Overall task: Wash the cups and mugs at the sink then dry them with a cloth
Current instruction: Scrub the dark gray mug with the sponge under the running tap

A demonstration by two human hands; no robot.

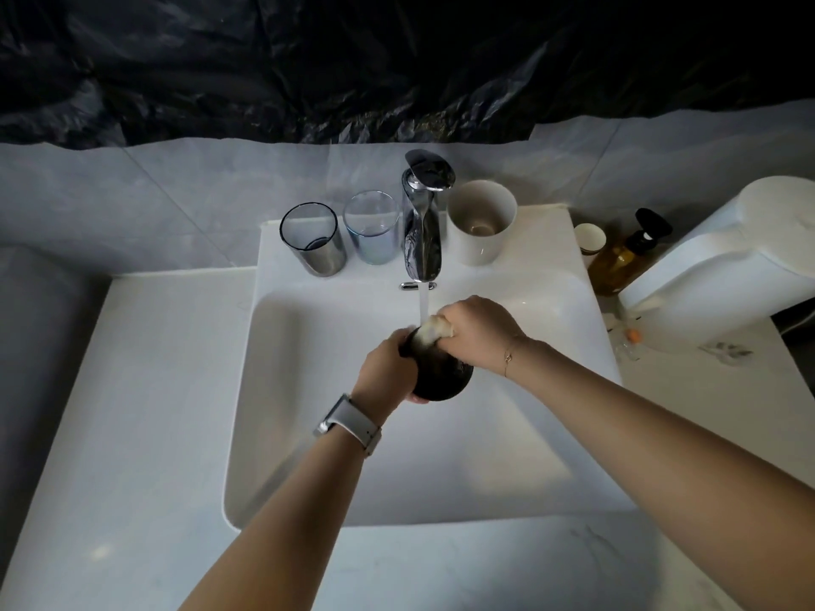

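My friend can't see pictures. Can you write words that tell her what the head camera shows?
Over a white sink, a left hand holds a dark cup while the right hand scrubs it with a pale sponge under the running tap. Two glasses and a white mug wait behind.

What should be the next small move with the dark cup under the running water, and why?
Probably turn the dark cup a little in the left hand. The right hand presses a pale sponge at its mouth under the water stream, so turning brings an unscrubbed part of the rim to the sponge.
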